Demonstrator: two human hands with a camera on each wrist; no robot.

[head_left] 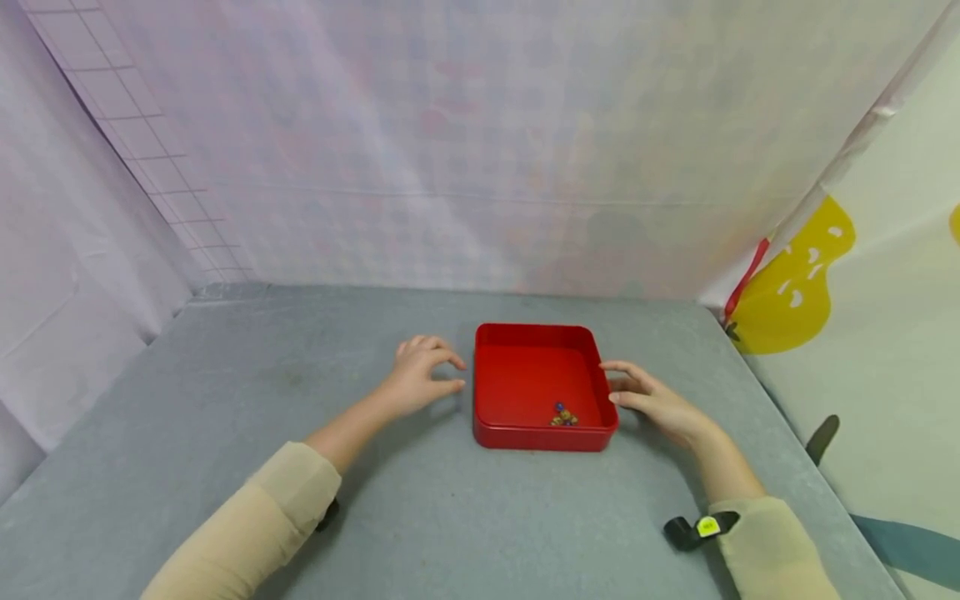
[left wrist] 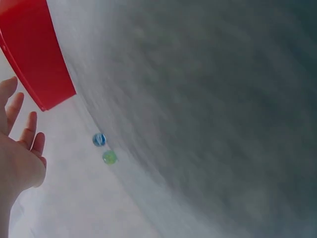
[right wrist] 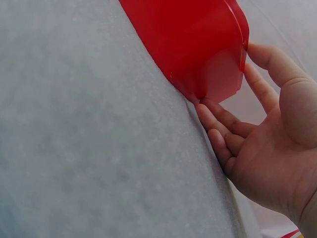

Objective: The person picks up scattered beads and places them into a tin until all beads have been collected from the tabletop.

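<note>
A square red tray (head_left: 528, 437) stands on the grey table, its open top facing up. Several small glass marbles (head_left: 564, 417), blue and yellowish, are gathered inside by its front wall. My left hand (head_left: 420, 375) hovers just left of the tray, thumb and fingers spread and nothing held. From the right, my right hand (head_left: 660, 408) touches the tray's outer wall; in the right wrist view its thumb is at the rim and lower fingers by the bottom corner. A blue marble (left wrist: 99, 139) and a green marble (left wrist: 109, 157) lie outside the tray in the left wrist view.
The grey table (head_left: 450, 517) reaches back to a pale checked curtain (head_left: 450, 150). On the right hangs a white cloth (head_left: 885, 367) with a yellow printed shape. A small black camera (head_left: 684, 533) is strapped at my right wrist.
</note>
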